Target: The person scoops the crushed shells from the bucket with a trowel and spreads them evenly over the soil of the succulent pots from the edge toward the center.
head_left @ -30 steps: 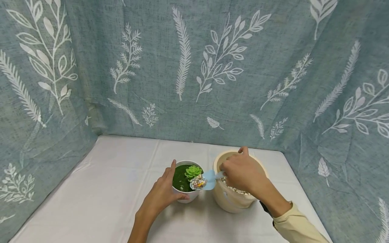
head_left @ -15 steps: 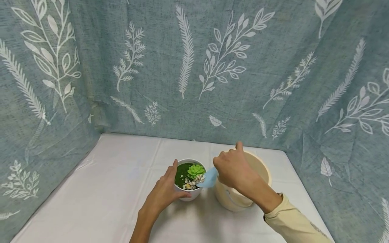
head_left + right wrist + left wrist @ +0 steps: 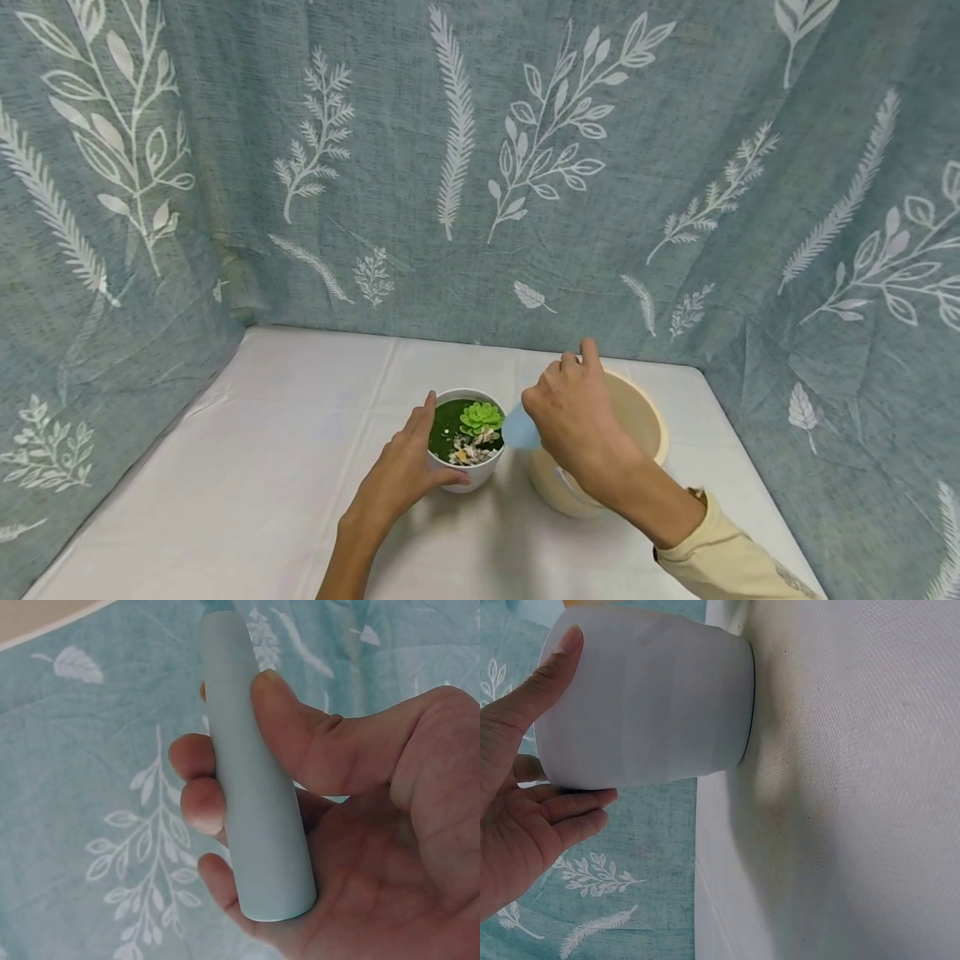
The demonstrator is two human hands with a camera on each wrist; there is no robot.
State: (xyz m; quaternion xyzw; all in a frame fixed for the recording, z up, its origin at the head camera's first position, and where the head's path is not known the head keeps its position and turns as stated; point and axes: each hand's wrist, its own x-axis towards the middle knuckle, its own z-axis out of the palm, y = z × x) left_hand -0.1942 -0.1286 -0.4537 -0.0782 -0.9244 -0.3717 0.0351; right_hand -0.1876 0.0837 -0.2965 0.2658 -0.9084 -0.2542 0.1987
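Note:
My left hand (image 3: 401, 471) holds a small white pot (image 3: 477, 479) by its side, thumb in front and fingers round the far side. The left wrist view shows the thumb flat against the pot wall (image 3: 645, 697). Inside lie a green surface (image 3: 444, 429), a bright green succulent (image 3: 480, 417) and a heap of mixed pebbles (image 3: 468, 452) along the near right edge. Gripped in my right hand (image 3: 577, 417) is a light blue scoop (image 3: 520, 427), its blade just right of the pot rim. Fingers and thumb wrap its thick handle (image 3: 259, 780) in the right wrist view.
A cream bucket (image 3: 558, 493) stands right of the pot, partly hidden beneath my right hand and forearm. Both stand on a white-covered table (image 3: 300, 433). Teal leaf-patterned curtains (image 3: 405, 208) enclose the back and sides.
The scoop, full of pebbles a second ago, has tipped over the pot and drawn back slightly right. Pebbles now lie beside the succulent. My left hand keeps its hold on the pot.

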